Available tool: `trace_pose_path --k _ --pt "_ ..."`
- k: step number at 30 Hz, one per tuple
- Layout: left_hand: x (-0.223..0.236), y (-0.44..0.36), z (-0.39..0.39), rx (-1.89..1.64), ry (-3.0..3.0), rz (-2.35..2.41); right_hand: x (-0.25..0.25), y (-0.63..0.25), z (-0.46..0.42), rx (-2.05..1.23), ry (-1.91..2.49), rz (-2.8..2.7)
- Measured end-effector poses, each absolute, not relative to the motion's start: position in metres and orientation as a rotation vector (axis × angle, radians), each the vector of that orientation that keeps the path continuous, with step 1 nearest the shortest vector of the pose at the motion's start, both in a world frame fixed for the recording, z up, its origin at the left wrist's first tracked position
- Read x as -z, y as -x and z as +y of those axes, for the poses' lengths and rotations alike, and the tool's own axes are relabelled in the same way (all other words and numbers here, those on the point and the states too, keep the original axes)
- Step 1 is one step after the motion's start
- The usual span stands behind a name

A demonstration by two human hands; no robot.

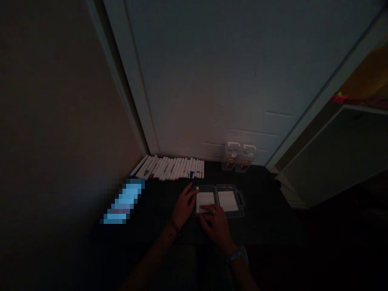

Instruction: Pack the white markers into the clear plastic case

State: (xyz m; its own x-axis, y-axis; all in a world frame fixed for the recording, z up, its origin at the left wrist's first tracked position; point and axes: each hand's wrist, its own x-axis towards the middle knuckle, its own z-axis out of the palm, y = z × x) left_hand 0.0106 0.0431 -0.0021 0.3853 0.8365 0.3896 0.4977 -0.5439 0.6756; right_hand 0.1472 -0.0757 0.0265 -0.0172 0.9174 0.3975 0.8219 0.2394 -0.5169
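Note:
A clear plastic case [241, 198] lies open on the dark table, hinged in the middle, with a white sheet in each half. Along the left side of its left half is a white marker [197, 201], standing lengthwise away from me. My left hand [182, 207] is at the case's left edge, its fingers closed on the marker's far end. My right hand [216, 223], with a ring on one finger, reaches over the near edge and pinches the marker's near end. Dim light blurs the fingertips.
Several white markers [172, 167] with coloured ends lie in a row along the wall. Two clear plastic cases [239, 157] with coloured labels stand upright at the back right. A glowing pixelated screen [124, 202] is on the left. The dark table [266, 210] meets a pale panel [197, 81].

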Motion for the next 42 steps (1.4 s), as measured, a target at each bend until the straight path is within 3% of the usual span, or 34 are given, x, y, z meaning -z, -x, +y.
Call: trace_pose_path --k 20,30,42 --pt "0.003 -0.008 0.049 -1.091 -2.124 1.121 -0.039 -0.143 -0.085 -0.106 1.516 -1.951" --pt "0.002 -0.012 0.043 -1.014 -2.18 1.174 -0.011 -0.152 -0.072 0.174 1.889 -1.596" --pt "-0.017 -0.012 0.032 -0.86 -2.529 1.011 -0.004 -0.149 -0.069 0.21 1.926 -1.642"
